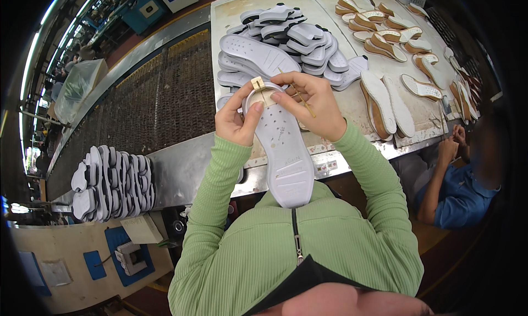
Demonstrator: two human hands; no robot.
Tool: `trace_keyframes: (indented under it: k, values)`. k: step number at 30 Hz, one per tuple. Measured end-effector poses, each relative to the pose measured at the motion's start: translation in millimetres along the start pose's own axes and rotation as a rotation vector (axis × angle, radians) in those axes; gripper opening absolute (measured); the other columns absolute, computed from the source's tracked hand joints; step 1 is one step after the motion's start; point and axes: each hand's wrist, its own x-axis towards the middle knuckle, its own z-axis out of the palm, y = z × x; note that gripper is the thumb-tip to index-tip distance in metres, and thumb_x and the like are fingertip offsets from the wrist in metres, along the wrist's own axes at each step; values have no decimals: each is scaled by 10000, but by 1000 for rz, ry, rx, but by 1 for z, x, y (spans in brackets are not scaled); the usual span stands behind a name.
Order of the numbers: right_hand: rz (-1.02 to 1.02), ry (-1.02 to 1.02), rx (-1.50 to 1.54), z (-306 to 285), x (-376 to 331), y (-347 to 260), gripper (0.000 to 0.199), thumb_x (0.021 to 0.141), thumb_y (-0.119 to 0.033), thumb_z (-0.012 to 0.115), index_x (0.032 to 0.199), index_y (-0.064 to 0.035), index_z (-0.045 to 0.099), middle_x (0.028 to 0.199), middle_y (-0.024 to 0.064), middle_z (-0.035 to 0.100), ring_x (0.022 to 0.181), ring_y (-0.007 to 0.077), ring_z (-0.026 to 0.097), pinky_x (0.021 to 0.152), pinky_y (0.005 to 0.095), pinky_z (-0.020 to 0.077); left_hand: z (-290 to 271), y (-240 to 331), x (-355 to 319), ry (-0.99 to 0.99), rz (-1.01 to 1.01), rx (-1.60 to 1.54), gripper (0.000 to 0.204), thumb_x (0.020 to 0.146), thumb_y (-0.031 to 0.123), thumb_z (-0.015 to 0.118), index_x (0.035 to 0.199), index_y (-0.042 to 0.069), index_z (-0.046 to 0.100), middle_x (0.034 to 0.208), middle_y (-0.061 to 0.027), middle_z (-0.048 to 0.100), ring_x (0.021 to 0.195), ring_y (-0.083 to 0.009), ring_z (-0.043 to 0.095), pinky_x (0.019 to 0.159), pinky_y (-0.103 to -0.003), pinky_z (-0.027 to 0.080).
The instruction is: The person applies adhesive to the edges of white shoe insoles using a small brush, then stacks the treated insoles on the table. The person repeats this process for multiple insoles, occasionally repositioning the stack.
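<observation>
A pale lilac-white shoe sole point(286, 156) hangs toe-down in front of my chest, its holed face toward me. My left hand point(240, 118) pinches the left side of its upper end. Beside that index fingertip, a small cream block point(257, 84) with a dark slot sits at the sole's rim. My right hand point(317, 105) grips the right side of the same end, thumb on the inner face near a beige patch. A thin brass-coloured stick point(298, 94) passes between the right fingers. The fingers partly hide the rim.
A heap of similar soles point(258, 53) lies just beyond my hands on the worktable point(324, 137). Wedge soles with tan sides point(379, 104) spread to the right. Left are a dark conveyor point(143, 96) and stacked soles point(113, 184). A co-worker in a blue shirt point(459, 198) sits at right.
</observation>
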Motion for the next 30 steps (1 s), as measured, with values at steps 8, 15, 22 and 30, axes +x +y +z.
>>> trace_keyframes:
  k: [8,15,22,30]
  values:
    - [-61,-33,-148,-1,1,-15,239,832,-54,669,1049,39,629,887,100,674,752,95,637,643,223,516,6,7,0,66,104,61,381,864,51,634,1212,-73,540,1054,-134,626,955,-144,602,822,-262,501]
    - [-537,58,-352,-8,18,-35,202,763,-100,702,942,-19,656,861,88,654,756,239,606,682,336,476,11,18,1,62,154,49,448,837,33,643,1256,-35,501,1053,-130,626,967,-145,605,785,-247,510]
    - [-648,-146,-656,-18,20,-68,220,725,-52,724,936,-47,661,1015,86,668,1047,294,571,884,396,446,17,32,-5,27,207,45,413,831,26,640,1221,-20,512,1052,-124,627,936,-140,607,767,-239,497]
    - [-404,-212,-167,-44,14,-118,229,829,-47,609,1037,36,654,865,130,669,804,230,633,724,316,486,11,54,-29,-84,297,95,359,783,-23,662,1127,-20,558,1002,-126,646,888,-141,625,749,-243,494]
